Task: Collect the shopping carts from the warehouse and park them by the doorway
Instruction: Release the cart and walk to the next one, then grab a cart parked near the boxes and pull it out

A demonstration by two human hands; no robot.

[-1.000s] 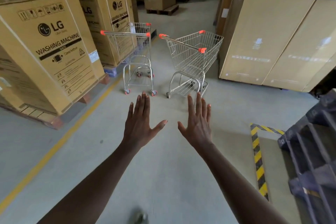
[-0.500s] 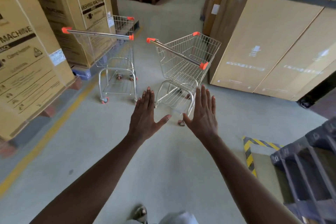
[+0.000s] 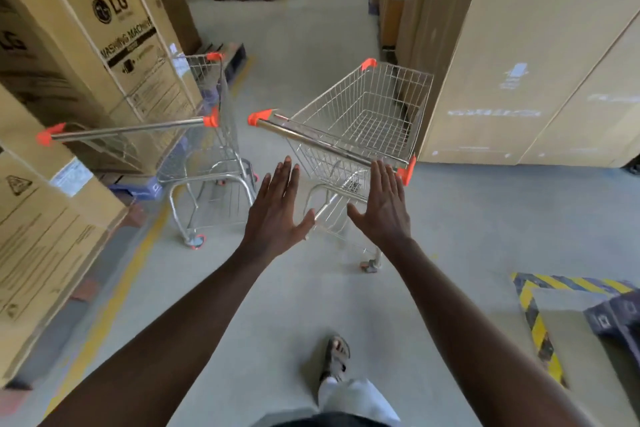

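Observation:
Two wire shopping carts with orange handle caps stand on the grey floor. The right cart [image 3: 367, 114] is angled, its handle bar running from upper left to lower right just beyond my hands. The left cart [image 3: 207, 146] stands beside stacked boxes. My left hand [image 3: 277, 215] is stretched out flat with fingers straight, just short of the right cart's handle. My right hand [image 3: 382, 204] is also flat, its fingertips at the handle's right end near the orange cap. Neither hand grips anything.
Tall LG washing machine cartons [image 3: 104, 45] line the left on pallets, behind a yellow floor line [image 3: 114, 291]. Large plain cartons [image 3: 540, 55] wall the right. A black-and-yellow hazard stripe [image 3: 533, 319] and dark pallet [image 3: 620, 315] lie at lower right. The aisle runs on ahead.
I have walked closer; both carts loom larger and nearer. My flat hands have come up to the right cart's handle, and my foot now shows below.

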